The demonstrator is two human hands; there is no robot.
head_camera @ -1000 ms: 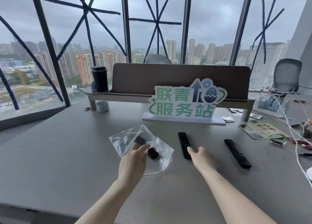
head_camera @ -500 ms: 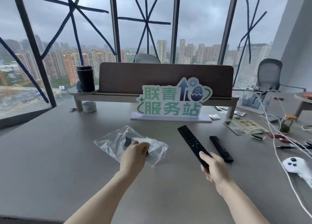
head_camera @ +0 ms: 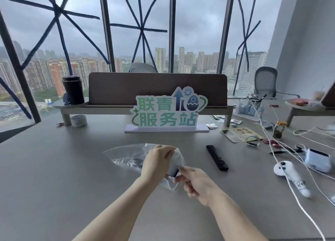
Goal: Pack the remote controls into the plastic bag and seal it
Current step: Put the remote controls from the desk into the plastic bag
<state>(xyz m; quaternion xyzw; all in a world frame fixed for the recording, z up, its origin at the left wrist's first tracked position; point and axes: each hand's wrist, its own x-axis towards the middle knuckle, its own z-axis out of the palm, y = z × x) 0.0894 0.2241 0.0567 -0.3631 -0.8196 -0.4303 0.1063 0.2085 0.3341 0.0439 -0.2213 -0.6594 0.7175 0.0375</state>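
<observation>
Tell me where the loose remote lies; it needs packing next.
The black remote lies flat on the grey table, right of the plastic bag and both hands, in front of the green sign.

Two bare forearms — no sleeves; ringless fingers (head_camera: 164,151).

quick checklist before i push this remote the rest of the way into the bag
1. Bag mouth held open: ok. The left hand pinches the rim of the plastic bag and lifts it.
2. Remote gripped: ok. The right hand holds a dark remote with its tip at the opening.
3. Remote past the mouth: cannot tell, the hands hide it.
4. Room inside: cannot tell. One dark item already lies in the bag.
5. All remotes packed: not ok. Another black remote lies on the table to the right.
6. Seal closed: not ok, mouth open.
</observation>
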